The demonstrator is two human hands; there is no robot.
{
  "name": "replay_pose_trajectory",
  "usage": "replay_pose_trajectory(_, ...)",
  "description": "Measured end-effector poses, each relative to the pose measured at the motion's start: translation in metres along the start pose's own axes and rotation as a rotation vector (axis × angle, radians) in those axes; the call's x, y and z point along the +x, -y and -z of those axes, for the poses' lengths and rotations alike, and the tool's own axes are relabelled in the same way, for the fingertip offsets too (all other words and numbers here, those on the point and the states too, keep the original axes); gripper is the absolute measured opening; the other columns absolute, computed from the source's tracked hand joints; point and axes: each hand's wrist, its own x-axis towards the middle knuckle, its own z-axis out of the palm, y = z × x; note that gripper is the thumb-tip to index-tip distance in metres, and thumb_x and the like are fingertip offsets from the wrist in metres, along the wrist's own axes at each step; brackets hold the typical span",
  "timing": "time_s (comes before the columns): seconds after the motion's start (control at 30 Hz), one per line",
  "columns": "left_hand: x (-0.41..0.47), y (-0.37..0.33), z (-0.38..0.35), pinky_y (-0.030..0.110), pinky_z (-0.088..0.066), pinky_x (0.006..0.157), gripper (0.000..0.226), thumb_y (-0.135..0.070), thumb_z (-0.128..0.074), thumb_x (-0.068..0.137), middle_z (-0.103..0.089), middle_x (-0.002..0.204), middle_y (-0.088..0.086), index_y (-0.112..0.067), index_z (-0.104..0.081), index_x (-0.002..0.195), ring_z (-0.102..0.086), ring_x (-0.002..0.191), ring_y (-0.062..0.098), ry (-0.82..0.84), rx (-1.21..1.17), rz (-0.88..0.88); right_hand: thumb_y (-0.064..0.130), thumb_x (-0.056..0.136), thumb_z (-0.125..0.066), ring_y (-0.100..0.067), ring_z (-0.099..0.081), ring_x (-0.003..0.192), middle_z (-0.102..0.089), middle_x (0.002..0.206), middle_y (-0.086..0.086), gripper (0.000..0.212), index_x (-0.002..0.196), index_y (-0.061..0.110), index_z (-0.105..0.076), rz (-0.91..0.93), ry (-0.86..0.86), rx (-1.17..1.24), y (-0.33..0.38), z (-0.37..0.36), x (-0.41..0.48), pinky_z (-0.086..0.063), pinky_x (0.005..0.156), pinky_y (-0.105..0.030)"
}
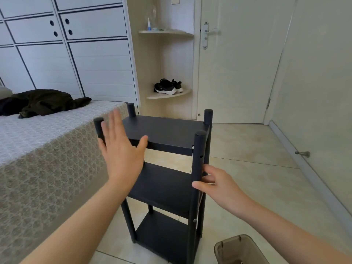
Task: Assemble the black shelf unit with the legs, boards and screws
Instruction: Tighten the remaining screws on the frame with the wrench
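1. Black against the pale tiled floor [247,149], the shelf unit [163,187] stood upright just beside the patterned bed [47,149] on your left, with three boards set between four legs.
2. Your left hand [122,149] hung flat, fingers spread apart and holding nothing, in front of the near left leg [98,126] and the top board [165,130]. Whether it touched either, the view didn't show.
3. A pale gap showed where that board's near right corner met the front right leg [199,149], with bare holes just below. I'd judge seating that corner was the step in hand: press down evenly with the flat palm and line it up before driving any screw.
4. Your right hand [219,185] had thumb and fingers curled round that leg at middle-board height. A firm hold there should stop it twisting.
5. A smoky plastic bin [238,250] sat near the unit's right foot, so mind it.
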Motion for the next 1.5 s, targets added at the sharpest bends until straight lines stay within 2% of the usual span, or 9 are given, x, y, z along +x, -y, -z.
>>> replay_pose_trajectory(0.17,-0.032,-0.031,-0.014,0.043,0.002,0.125,0.033,-0.018,-0.056,0.101,-0.06,0.14,-0.002,-0.016,-0.065,0.132,-0.029,0.149,0.019,0.205,0.065,-0.505,0.023,0.095,-0.064,-0.011,-0.065,0.108,-0.068,0.12,0.005,0.033,0.127,0.019,-0.06,-0.009,-0.016,-0.029,0.004,0.001,0.001,-0.05,0.09,-0.021)
replay_pose_trajectory(0.33,-0.043,-0.037,-0.025,0.034,-0.003,0.124,0.038,-0.023,-0.053,0.103,-0.056,0.144,-0.006,-0.021,-0.057,0.141,-0.04,0.144,0.017,0.304,0.008,-0.54,0.025,0.097,-0.06,-0.01,-0.064,0.108,-0.067,0.119,0.006,0.032,0.128,0.02,-0.059,0.01,-0.028,-0.018,0.005,0.001,0.002,-0.047,0.083,-0.014)
replay_pose_trajectory(0.5,-0.045,-0.042,-0.03,0.034,-0.005,0.124,0.057,-0.052,-0.031,0.099,-0.055,0.146,-0.008,-0.025,-0.055,0.143,-0.037,0.145,0.011,0.308,0.053,-0.584,0.026,0.099,-0.056,-0.012,-0.064,0.11,-0.067,0.119,0.003,0.033,0.132,0.023,-0.054,0.041,-0.024,0.027,0.005,0.002,0.0,-0.053,0.098,-0.035)
replay_pose_trajectory(0.63,-0.041,-0.047,-0.032,0.03,-0.019,0.119,0.063,-0.064,-0.046,0.092,-0.06,0.142,-0.005,-0.021,-0.059,0.137,-0.045,0.14,0.013,0.345,0.092,-0.633,0.026,0.1,-0.054,-0.009,-0.062,0.111,-0.065,0.12,0.005,0.03,0.13,0.025,-0.052,0.08,0.0,0.021,0.002,0.005,0.0,-0.053,0.097,-0.036)
replay_pose_trajectory(0.83,-0.044,-0.039,-0.034,0.028,-0.025,0.113,0.057,-0.06,-0.063,0.084,-0.064,0.135,-0.009,-0.024,-0.064,0.128,-0.052,0.133,0.012,0.328,0.074,-0.605,0.025,0.096,-0.062,-0.007,-0.069,0.094,-0.074,0.099,0.004,0.011,0.105,0.029,-0.06,0.15,0.022,0.003,0.0,0.009,0.008,-0.054,0.093,-0.033)
replay_pose_trajectory(0.97,-0.04,-0.036,-0.036,0.023,-0.019,0.114,0.055,-0.056,-0.065,0.084,-0.064,0.134,-0.008,-0.023,-0.065,0.128,-0.052,0.132,0.012,0.294,0.045,-0.593,0.023,0.093,-0.065,-0.008,-0.069,0.098,-0.075,0.102,0.003,0.018,0.111,0.021,-0.066,0.144,0.068,0.034,0.001,0.012,0.018,-0.052,0.098,-0.039)
replay_pose_trajectory(1.1,-0.045,-0.033,-0.039,0.034,-0.022,0.119,0.056,-0.057,-0.066,0.083,-0.066,0.13,-0.006,-0.022,-0.064,0.127,-0.053,0.133,0.015,0.249,0.037,-0.604,0.023,0.092,-0.067,-0.012,-0.07,0.098,-0.075,0.1,-0.001,0.015,0.104,0.014,-0.07,0.146,0.098,0.041,-0.002,0.014,0.019,-0.052,0.097,-0.042)
replay_pose_trajectory(1.23,-0.047,-0.035,-0.044,0.039,-0.017,0.124,0.056,-0.056,-0.062,0.087,-0.066,0.129,-0.003,-0.019,-0.061,0.128,-0.051,0.134,0.017,0.186,0.044,-0.625,0.024,0.093,-0.065,-0.002,-0.066,0.101,-0.073,0.105,0.009,0.016,0.108,0.021,-0.07,0.133,0.095,0.049,-0.008,0.023,0.013,-0.053,0.089,-0.024)
replay_pose_trajectory(1.5,-0.055,-0.03,-0.057,0.04,-0.01,0.123,0.051,-0.049,-0.059,0.09,-0.064,0.128,0.004,-0.012,-0.057,0.125,-0.048,0.133,0.025,0.129,0.058,-0.643,0.029,0.095,-0.063,-0.007,-0.068,0.094,-0.071,0.102,0.006,0.018,0.112,0.024,-0.065,-0.269,0.103,-0.053,-0.098,0.03,-0.017,-0.059,0.082,-0.027)
